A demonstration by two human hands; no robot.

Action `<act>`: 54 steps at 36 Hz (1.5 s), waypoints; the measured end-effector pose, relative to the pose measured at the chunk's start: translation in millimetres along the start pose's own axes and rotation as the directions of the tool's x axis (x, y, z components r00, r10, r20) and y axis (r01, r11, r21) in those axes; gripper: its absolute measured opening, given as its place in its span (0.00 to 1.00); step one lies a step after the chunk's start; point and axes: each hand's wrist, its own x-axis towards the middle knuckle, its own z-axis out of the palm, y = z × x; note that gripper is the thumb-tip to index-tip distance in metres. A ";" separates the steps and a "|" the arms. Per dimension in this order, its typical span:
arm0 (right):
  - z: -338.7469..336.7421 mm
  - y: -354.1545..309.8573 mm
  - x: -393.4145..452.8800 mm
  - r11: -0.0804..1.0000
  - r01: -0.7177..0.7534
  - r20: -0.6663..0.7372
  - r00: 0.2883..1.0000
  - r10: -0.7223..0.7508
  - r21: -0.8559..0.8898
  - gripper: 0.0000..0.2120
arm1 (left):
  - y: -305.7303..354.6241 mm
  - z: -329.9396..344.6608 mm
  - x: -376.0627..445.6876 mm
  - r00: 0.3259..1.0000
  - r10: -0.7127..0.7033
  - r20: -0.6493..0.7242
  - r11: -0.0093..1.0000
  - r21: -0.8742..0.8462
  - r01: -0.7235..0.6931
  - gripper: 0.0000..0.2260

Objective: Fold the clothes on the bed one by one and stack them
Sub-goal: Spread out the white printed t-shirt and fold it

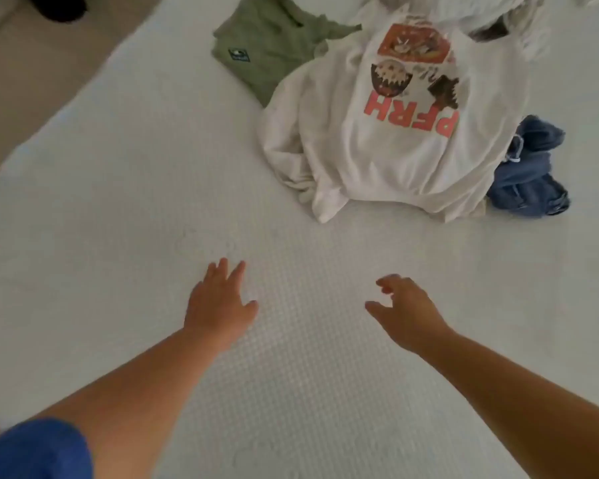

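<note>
A crumpled white T-shirt (388, 157) with a red and brown print lies on the white bed (118, 202), right of centre. Behind it on the left lies a green garment (270, 46). Blue jeans (529, 174) are bunched at the shirt's right edge, and a pale garment (481, 12) shows at the top edge. My left hand (218, 302) reaches over the bare mattress with fingers spread and holds nothing. My right hand (405, 309) hovers beside it with fingers loosely bent, also holding nothing. Both hands are well short of the clothes.
The bed's left edge runs diagonally from top centre to the left side, with beige floor (32, 81) beyond it. A dark object (63, 6) sits on the floor at the top left. A blue sleeve (32, 451) shows at the bottom left.
</note>
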 end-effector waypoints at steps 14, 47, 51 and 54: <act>-38.6 -101.0 195.3 1.000 0.025 -0.538 0.843 -0.013 0.014 0.16 | -36.8 65.6 58.9 0.998 0.047 0.044 0.987 0.151 -0.053 0.37; -83.4 -99.9 -245.3 0.546 0.174 -0.165 0.984 -0.065 0.819 0.11 | 100.9 -149.0 -236.7 0.881 0.465 -0.088 0.684 -0.595 -0.421 0.19; -102.8 -79.6 -285.0 0.449 0.236 -0.193 0.971 -0.140 0.862 0.10 | 115.2 -165.3 -279.4 0.940 0.274 -0.204 0.666 -0.664 -0.339 0.10; -104.0 -52.9 -312.6 0.616 0.266 -0.142 0.959 -0.243 0.741 0.19 | 131.4 -178.4 -311.5 0.943 0.174 -0.285 0.607 -0.723 -0.331 0.11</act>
